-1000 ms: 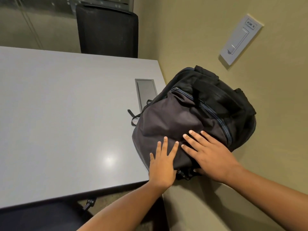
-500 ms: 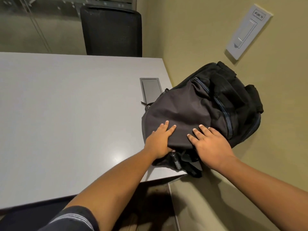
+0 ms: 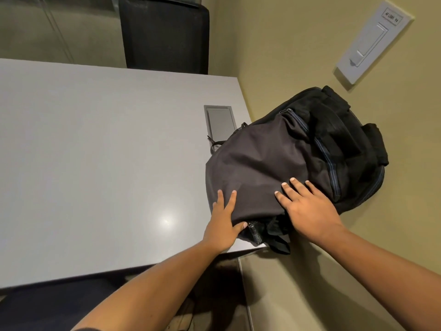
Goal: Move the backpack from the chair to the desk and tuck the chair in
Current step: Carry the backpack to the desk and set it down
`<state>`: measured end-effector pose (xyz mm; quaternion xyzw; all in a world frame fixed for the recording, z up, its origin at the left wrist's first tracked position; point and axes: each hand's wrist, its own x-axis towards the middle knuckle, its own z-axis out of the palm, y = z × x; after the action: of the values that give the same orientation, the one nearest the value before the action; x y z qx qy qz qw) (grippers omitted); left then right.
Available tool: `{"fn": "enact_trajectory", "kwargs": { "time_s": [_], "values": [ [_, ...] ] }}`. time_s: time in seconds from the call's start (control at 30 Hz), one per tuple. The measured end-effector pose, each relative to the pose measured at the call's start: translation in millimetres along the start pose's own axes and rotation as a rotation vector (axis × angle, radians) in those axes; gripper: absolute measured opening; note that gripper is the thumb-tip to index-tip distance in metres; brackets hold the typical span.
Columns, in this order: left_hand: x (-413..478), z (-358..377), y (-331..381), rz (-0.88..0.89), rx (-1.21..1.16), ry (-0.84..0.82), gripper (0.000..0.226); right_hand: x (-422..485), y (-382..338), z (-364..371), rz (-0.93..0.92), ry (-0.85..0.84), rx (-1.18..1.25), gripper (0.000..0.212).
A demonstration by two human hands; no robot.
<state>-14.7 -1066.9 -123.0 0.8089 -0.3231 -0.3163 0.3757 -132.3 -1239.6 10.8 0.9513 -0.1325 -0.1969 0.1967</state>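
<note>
The dark grey and black backpack lies on the right end of the white desk, its black top leaning on the wall. A strap and its bottom corner hang over the desk's near right corner. My left hand holds the backpack's lower left edge, fingers on top and thumb tucked against the underside. My right hand lies flat on the grey front panel with its fingers spread. A dark chair seat shows below the desk's near edge at the bottom left.
A second black chair stands at the desk's far side. A grey cable hatch is set into the desk just beyond the backpack. A white wall switch is mounted on the beige wall to the right.
The backpack has been pushed farther onto the desk towards the wall. My left hand has shifted to its lower left edge, while my right hand stays flat on top.
</note>
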Motion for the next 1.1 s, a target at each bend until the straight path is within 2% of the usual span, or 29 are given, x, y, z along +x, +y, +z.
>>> {"fn": "enact_trajectory", "kwargs": {
  "time_s": [0.3, 0.47, 0.57, 0.67, 0.83, 1.1],
  "values": [
    [10, -7, 5, -0.023, -0.079, -0.126, 0.095, 12, 18, -1, -0.031, -0.062, 0.002, 0.059],
    [2, -7, -4, 0.002, -0.104, -0.134, 0.095, 5, 0, -4, -0.003, -0.046, 0.022, 0.092],
    [1, -5, -7, 0.009, -0.091, -0.133, 0.089, 3, -13, -2, 0.030, -0.017, 0.108, 0.102],
    [0, -1, -10, -0.001, -0.081, -0.142, 0.080, 4, -25, 3, 0.058, -0.004, 0.169, 0.096],
    [4, 2, -10, -0.025, -0.028, -0.175, 0.073, 2, -31, 11, 0.084, 0.000, 0.096, 0.078],
    [-3, -5, -15, 0.034, 0.052, -0.141, 0.076, 1, -37, 9, 0.118, 0.023, 0.134, 0.075]
  ]
}}
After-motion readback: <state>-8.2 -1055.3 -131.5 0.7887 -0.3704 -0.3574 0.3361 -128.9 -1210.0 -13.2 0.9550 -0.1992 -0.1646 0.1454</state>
